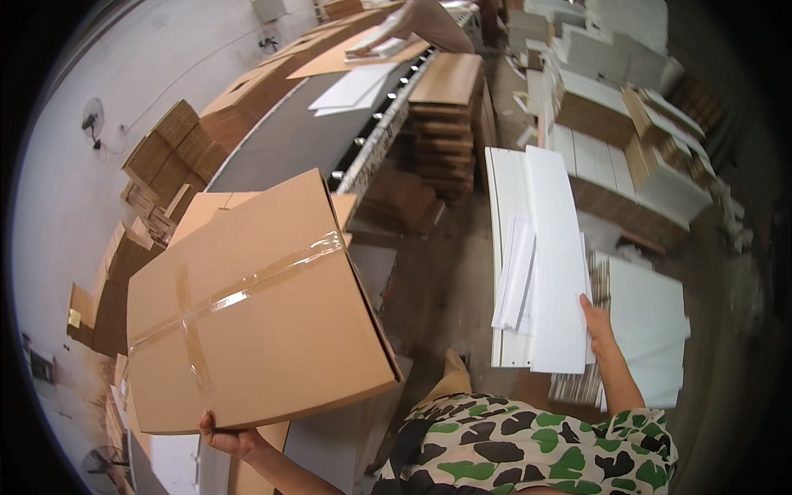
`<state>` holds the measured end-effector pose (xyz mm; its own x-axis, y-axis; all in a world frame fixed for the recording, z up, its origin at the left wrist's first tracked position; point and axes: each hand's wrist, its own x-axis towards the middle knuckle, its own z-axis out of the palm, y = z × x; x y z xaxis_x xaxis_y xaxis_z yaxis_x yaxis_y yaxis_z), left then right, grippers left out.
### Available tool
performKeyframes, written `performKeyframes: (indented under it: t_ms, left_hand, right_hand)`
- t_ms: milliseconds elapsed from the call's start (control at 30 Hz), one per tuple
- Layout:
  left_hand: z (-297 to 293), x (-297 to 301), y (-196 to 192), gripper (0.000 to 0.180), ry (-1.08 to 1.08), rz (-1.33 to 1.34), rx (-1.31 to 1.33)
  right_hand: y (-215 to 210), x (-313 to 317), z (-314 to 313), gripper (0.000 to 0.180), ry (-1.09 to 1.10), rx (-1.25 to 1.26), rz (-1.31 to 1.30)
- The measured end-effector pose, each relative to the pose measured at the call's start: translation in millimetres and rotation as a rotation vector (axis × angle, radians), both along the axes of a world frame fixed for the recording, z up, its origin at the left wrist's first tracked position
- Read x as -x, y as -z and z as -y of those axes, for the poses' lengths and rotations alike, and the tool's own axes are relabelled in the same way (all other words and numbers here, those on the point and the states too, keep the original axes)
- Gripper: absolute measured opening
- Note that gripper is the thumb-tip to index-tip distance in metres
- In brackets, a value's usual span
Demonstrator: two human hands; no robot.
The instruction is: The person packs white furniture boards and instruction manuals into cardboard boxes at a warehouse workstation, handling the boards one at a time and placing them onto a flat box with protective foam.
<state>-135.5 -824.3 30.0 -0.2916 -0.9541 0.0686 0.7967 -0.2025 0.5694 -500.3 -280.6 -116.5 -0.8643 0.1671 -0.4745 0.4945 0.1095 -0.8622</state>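
Observation:
A large flat cardboard box (264, 330), with crossed strips of clear tape, is tilted up on the left. My left hand (231, 437) is closed on its lower edge, thumb on the near face and the other fingers partly hidden. To the right, my right hand (598, 323) grips the right edge of a long white board (559, 256); its fingers are mostly out of sight behind the board. Beside that board lies another white panel (505, 190) with small holes at its near end. A clear plastic packet with white paper (517, 280) rests on the panel.
A dark conveyor belt (289, 124) runs away at the upper left, carrying white panels (355, 89). A person (429, 25) leans over its far part. Brown boards (445, 78) are stacked beside it. White panel stacks (648, 318) stand on the right, folded cartons (173, 148) along the wall.

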Motion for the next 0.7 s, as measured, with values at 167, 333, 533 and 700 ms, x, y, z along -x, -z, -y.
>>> performKeyframes:
  t_ms: [167,333,533,700]
  left_hand:
    - [4.3,140.0,-4.4,0.005,-0.094,-0.044,-0.057]
    - [25.6,250.1,1.4,0.005,-0.148,-0.108,-0.07]
    - [25.9,375.6,1.1,0.003,-0.238,-0.039,-0.029]
    - [10.5,490.6,-25.9,0.01,-0.386,0.063,-0.074]
  right_hand:
    - [-16.5,167.4,55.1,0.063,-0.153,-0.039,-0.033]
    - [-26.3,315.4,126.2,0.063,-0.229,0.072,-0.027]
    - [-13.2,522.3,215.3,0.064,-0.364,0.054,-0.049]
    - [-20.1,675.1,305.3,0.06,-0.533,0.038,-0.126]
